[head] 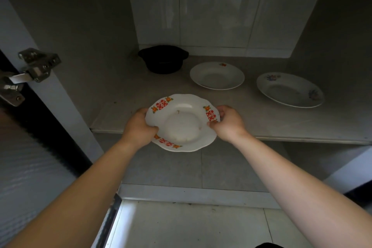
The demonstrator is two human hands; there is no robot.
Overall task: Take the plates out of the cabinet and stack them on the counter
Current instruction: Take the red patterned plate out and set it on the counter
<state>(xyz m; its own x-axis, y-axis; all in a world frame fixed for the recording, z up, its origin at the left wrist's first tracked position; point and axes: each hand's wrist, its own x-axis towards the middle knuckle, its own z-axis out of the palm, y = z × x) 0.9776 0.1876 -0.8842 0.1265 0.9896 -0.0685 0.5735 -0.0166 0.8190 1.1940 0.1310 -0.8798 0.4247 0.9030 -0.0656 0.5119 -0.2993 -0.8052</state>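
Open grey cabinet [90, 26] filling the frame. At centre, over the front edge of its pale shelf [261, 119]: scalloped white ceramic plate [182, 125] with orange flowers and red double-happiness characters, gripped at left rim by left hand [137, 127], pinched at right rim by right hand [228, 123]. Right of centre on the shelf, flowered white oval plate [289, 89] and white round plate [217, 75]; upper centre, black two-handled pot [163, 59].

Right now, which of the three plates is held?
The scalloped white plate with red-and-orange prints, gripped by left hand and right hand; the round white plate and oval floral plate lie untouched.
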